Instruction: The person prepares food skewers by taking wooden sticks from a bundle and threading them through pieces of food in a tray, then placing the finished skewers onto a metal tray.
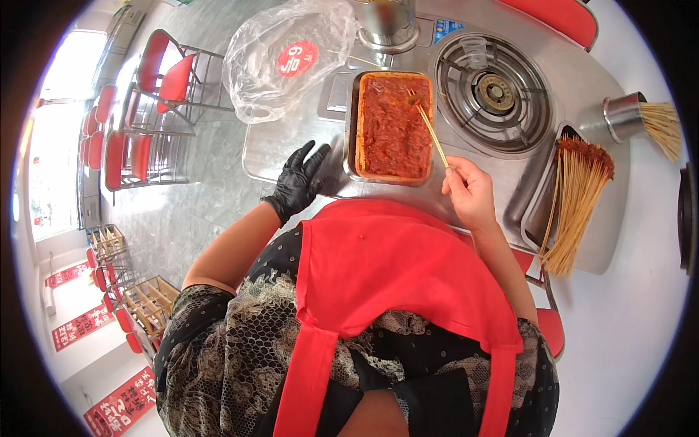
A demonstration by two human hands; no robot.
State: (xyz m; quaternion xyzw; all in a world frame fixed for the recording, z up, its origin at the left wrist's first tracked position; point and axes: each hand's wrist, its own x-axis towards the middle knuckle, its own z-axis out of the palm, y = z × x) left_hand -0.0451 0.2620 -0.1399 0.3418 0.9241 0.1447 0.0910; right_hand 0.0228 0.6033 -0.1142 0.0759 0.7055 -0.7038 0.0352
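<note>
My right hand [469, 188], bare, grips the lower ends of thin wooden skewers [434, 134]. Their upper ends, with a small piece of food on them, rest in the red saucy meat mixture [393, 125]. That mixture fills a rectangular metal tray [351, 158] before me. My left hand [298, 177], in a black glove, is left of the tray with its fingers spread and nothing in it, near the metal table's edge. To the right, a bundle of skewers [580, 207] with red-coated food at the upper ends lies across a second metal tray [527, 218].
A gas burner [494, 93] with a clear plastic cup [473, 52] on it is right of the mixture. A clear plastic bag [289, 60] lies at the back left. Metal canisters hold skewers at the back [387, 24] and far right [625, 117]. Red folding chairs [175, 82] stand beyond.
</note>
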